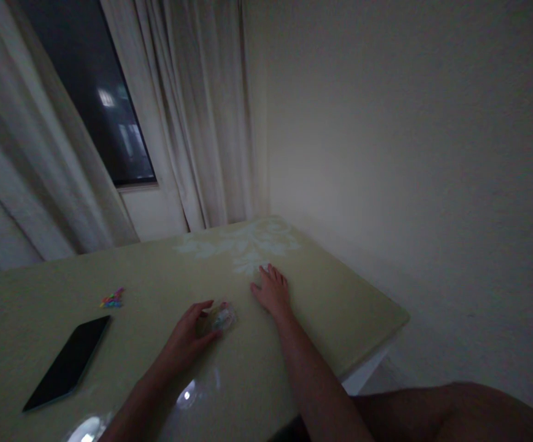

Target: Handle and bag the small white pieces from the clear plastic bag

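Observation:
My left hand rests on a pale green table, its fingers and thumb curled round a small clear plastic item with faint colours inside. My right hand lies flat on the table just to the right of it, fingers stretched forward and holding nothing. Both forearms reach in from the bottom edge. The room is dim and the small item's details do not show.
A dark phone lies face up at the left. A little heap of coloured bits sits beyond it. Curtains and a dark window stand behind the table; a plain wall is at the right. My knee is beyond the table's right edge.

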A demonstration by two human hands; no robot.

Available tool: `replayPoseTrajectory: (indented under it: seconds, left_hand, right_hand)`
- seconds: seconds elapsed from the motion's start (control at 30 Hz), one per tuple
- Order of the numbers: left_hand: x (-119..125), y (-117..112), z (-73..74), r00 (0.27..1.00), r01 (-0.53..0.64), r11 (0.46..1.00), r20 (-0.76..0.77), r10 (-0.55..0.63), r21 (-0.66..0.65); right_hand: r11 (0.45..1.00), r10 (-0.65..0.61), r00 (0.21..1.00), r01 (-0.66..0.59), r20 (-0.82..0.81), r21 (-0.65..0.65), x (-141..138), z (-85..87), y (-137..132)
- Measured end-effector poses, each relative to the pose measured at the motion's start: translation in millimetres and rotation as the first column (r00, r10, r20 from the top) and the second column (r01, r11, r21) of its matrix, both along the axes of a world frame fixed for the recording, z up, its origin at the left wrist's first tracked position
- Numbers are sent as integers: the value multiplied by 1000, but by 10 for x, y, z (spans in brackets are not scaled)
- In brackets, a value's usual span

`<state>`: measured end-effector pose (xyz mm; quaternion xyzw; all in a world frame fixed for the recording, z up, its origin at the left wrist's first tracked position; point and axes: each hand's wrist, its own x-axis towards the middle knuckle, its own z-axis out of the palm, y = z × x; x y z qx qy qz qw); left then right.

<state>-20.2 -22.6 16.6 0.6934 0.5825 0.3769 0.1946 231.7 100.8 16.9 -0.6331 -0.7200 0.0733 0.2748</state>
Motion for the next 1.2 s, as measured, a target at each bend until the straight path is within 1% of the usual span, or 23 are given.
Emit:
replayPoseTrajectory:
  seconds: [0.1, 0.27, 0.43, 0.47, 0.53, 0.6, 0.67, 0.73, 0.77, 0.8, 0.83, 0.93, 1.0, 1.1, 1.2]
  left_hand:
    - [-1, 6, -14, 1000, -9, 1000, -2, 9, 4]
    - [10, 10, -22, 999, -29, 1000, -29, 29, -4]
    - [6, 24, -45, 996, -34, 998, -84, 39, 60]
    - [6, 25, -48, 996, -27, 997, -81, 32, 66]
    - [9, 21, -51, 998, -7, 998, -61, 10, 56]
    - [17, 12, -49, 999, -7, 999, -40, 9, 41]
    - [26, 2, -48, 999, -19, 1000, -28, 20, 25]
    - [30, -3, -53, 999, -38, 999, -16, 38, 22]
    - [29, -2, -57, 999, -43, 999, -11, 43, 29]
    - [26, 0, -62, 999, -44, 998, -8, 45, 41]
    - [21, 4, -68, 999, -40, 998, -11, 41, 57]
    - [-2, 24, -87, 999, 5, 995, -53, 0, 101]
    - [-20, 37, -96, 996, 22, 993, -86, -12, 115]
    - [-43, 46, -97, 992, 39, 992, -122, -24, 122]
    - [-58, 40, -78, 990, 70, 990, -131, -54, 125]
  right_hand:
    - [998, 59, 998, -59, 25, 6, -31, -3, -11]
    - [998, 61, 998, -61, -5, 17, -64, 34, -91]
    - [998, 63, 997, -63, -32, 10, -75, 68, -145]
    - [997, 79, 995, -78, -55, 8, -88, 80, -152]
    - [989, 145, 976, -147, -159, 3, -139, 106, -177]
    - [960, 269, 913, -280, -305, 10, -228, 122, -224]
    - [891, 427, 808, -451, -405, 39, -342, 122, -293]
    - [805, 557, 717, -589, -418, 62, -450, 112, -371]
    - [775, 596, 692, -628, -407, 66, -492, 107, -406]
    - [758, 618, 681, -649, -393, 67, -521, 105, -435]
    - [752, 627, 680, -656, -380, 67, -539, 106, -456]
    - [757, 627, 695, -650, -352, 63, -535, 118, -469]
    - [750, 637, 696, -660, -331, 56, -515, 118, -446]
    - [738, 650, 689, -673, -321, 48, -501, 90, -405]
    - [729, 655, 670, -682, -349, 58, -501, 46, -382]
